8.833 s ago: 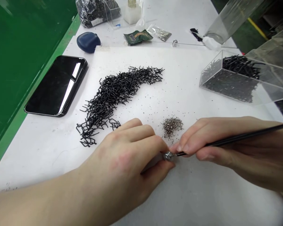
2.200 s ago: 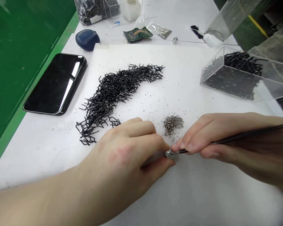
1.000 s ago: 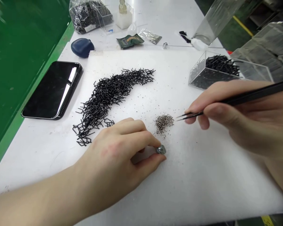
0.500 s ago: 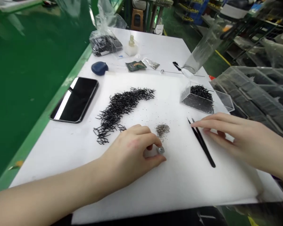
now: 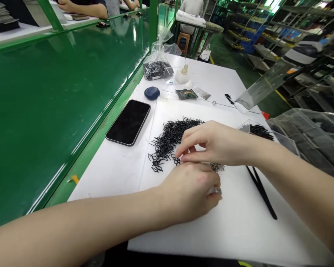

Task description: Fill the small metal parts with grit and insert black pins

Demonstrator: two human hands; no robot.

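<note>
My left hand [image 5: 192, 191] rests low over the white sheet, closed, with a small grey metal piece [image 5: 217, 190] pinched between thumb and forefinger. My right hand [image 5: 202, 144] reaches across above it, fingertips drawn close together beside the pile of bent black pins [image 5: 169, 135]. Whatever lies between those fingertips, if anything, is too small to make out. A few loose black pins [image 5: 176, 160] lie just under them. Partly covered by my hands is a small heap of brownish grains [image 5: 217, 168]. Black tweezers [image 5: 263, 194] lie to the right, partly behind my right forearm.
A phone [image 5: 128, 122] lies at the left. Beyond are a blue case [image 5: 151, 93], a green packet [image 5: 186, 94], a bagged black lot [image 5: 156, 69] and a small bottle [image 5: 183, 75]. A clear tube [image 5: 263, 86], a box of black pins [image 5: 261, 131] and a compartment case [image 5: 311, 137] stand right.
My right hand has left the tweezers and moved left to the black pins. My left hand keeps the metal piece. The view has tilted up and turned left, showing another person's arm.
</note>
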